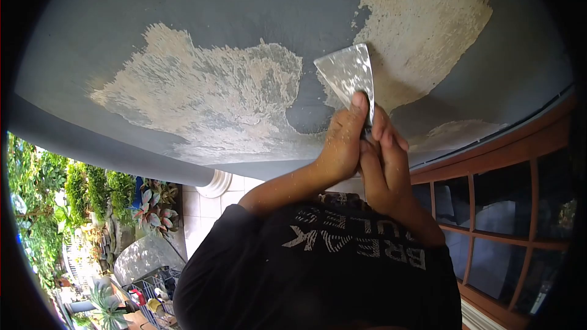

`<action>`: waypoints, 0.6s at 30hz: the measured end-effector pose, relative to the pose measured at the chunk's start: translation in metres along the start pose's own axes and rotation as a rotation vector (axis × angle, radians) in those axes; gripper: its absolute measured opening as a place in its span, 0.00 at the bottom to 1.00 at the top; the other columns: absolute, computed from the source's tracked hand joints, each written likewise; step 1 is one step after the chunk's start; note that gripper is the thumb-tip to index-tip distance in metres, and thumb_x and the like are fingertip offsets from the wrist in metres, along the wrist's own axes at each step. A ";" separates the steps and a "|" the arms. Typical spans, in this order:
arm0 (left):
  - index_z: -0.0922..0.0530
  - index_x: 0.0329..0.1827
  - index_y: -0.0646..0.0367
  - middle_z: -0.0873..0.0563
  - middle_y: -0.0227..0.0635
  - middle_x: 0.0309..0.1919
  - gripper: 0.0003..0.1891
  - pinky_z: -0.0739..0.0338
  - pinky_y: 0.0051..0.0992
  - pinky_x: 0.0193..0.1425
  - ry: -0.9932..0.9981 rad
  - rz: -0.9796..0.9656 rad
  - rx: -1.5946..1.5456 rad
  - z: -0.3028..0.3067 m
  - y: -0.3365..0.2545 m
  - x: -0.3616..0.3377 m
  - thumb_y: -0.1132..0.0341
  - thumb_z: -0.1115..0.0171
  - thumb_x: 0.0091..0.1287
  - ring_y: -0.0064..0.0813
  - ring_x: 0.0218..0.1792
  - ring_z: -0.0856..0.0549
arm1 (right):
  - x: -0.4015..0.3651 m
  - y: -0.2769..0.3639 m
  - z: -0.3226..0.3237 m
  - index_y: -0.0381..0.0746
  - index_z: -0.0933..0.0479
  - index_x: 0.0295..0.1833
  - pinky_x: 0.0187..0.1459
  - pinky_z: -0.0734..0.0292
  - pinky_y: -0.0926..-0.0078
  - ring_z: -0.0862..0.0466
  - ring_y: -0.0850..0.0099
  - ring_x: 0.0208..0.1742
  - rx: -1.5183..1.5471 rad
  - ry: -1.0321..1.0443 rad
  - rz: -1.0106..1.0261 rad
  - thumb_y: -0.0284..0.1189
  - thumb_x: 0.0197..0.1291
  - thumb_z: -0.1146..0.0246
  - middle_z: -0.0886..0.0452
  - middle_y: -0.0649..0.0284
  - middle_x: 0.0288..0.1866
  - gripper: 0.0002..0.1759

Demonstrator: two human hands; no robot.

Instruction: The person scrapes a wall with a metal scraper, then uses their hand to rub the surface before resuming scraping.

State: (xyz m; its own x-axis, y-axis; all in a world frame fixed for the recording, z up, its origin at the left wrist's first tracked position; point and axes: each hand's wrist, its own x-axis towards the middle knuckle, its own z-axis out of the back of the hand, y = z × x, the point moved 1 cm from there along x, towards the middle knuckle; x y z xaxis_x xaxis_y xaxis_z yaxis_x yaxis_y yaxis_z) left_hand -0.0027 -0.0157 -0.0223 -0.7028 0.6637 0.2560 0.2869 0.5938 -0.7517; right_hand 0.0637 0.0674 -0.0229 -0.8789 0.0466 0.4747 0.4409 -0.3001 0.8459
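Both my hands are closed together round the handle of a putty knife (351,67), whose handle is mostly hidden by the fingers. My left hand (347,131) has its thumb pressed along the base of the metal blade. My right hand (386,156) wraps the handle just beside and below it. White flecks spot the blade. Its wide edge lies at or very near a grey painted surface (269,9), between a rough pale patch (208,82) on the left and another bare patch (422,30) on the right. Whether the edge touches cannot be made out.
A grey column (122,150) with a white base (217,183) stands at the left, near floor tiles (199,208). Plants (92,189) and a wire basket (153,290) holding items are at lower left. Wood-framed windows (498,208) line the right side.
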 end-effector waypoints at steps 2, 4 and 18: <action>0.35 0.23 0.58 0.26 0.38 0.22 0.30 0.23 0.37 0.48 0.006 -0.017 0.008 0.002 -0.002 0.001 0.45 0.71 0.76 0.43 0.34 0.17 | -0.002 0.003 0.001 0.25 0.34 0.54 0.49 0.28 0.66 0.22 0.58 0.50 0.010 0.048 -0.056 0.19 0.62 0.49 0.27 0.45 0.48 0.15; 0.35 0.23 0.58 0.26 0.38 0.22 0.30 0.23 0.38 0.48 0.050 0.023 0.031 0.000 0.000 -0.005 0.44 0.70 0.76 0.42 0.34 0.17 | -0.008 0.010 0.001 0.25 0.34 0.53 0.46 0.28 0.65 0.22 0.58 0.48 -0.018 0.013 -0.021 0.18 0.62 0.50 0.28 0.45 0.47 0.14; 0.35 0.24 0.58 0.26 0.38 0.22 0.29 0.23 0.36 0.48 0.014 0.088 0.035 -0.001 0.002 -0.008 0.46 0.71 0.76 0.42 0.35 0.16 | -0.010 0.005 0.000 0.25 0.36 0.56 0.46 0.28 0.66 0.22 0.60 0.46 -0.030 -0.005 -0.025 0.19 0.62 0.49 0.27 0.46 0.47 0.17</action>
State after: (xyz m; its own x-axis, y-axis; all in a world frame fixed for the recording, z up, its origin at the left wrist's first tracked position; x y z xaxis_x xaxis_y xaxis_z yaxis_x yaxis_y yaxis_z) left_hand 0.0034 -0.0196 -0.0251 -0.6665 0.7192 0.1962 0.3239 0.5164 -0.7927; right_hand 0.0749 0.0651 -0.0231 -0.8889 0.0589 0.4543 0.4128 -0.3270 0.8501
